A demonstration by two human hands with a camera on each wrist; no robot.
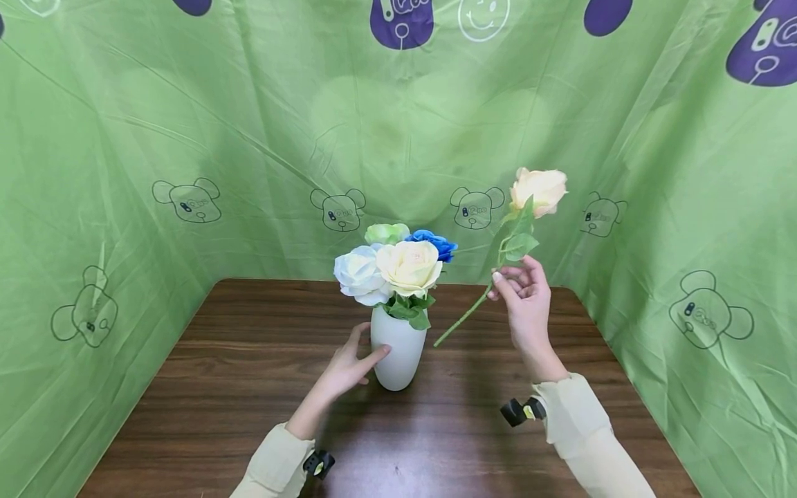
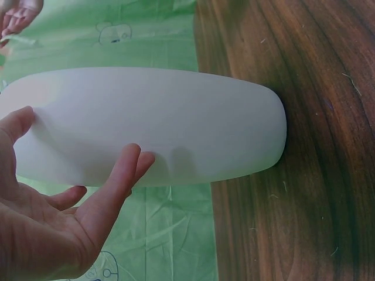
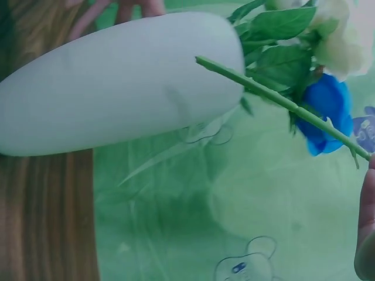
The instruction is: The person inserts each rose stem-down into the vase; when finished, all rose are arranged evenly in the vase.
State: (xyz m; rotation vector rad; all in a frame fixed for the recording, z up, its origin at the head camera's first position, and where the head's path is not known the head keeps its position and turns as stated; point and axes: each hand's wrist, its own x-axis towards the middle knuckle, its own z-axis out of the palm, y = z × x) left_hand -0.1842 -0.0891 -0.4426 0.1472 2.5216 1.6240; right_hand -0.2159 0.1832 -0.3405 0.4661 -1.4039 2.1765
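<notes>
A white vase (image 1: 398, 353) stands upright on the table, holding several artificial flowers: a cream rose (image 1: 409, 268), a pale blue rose (image 1: 361, 275), a green flower (image 1: 387, 234) and a blue rose (image 1: 434, 245). My left hand (image 1: 350, 363) rests against the vase's left side, fingers spread and fairly straight, as the left wrist view also shows. To the right of the vase, my right hand (image 1: 526, 301) pinches the stem of a peach rose (image 1: 540, 190) between thumb and fingers. Its bloom points up, and the bare stem end slants down toward the vase, apart from it in the head view.
The dark wooden table (image 1: 249, 360) is enclosed by a green printed cloth (image 1: 261, 152) behind and on both sides. Black devices sit on the left wrist (image 1: 319, 464) and the right wrist (image 1: 523, 411).
</notes>
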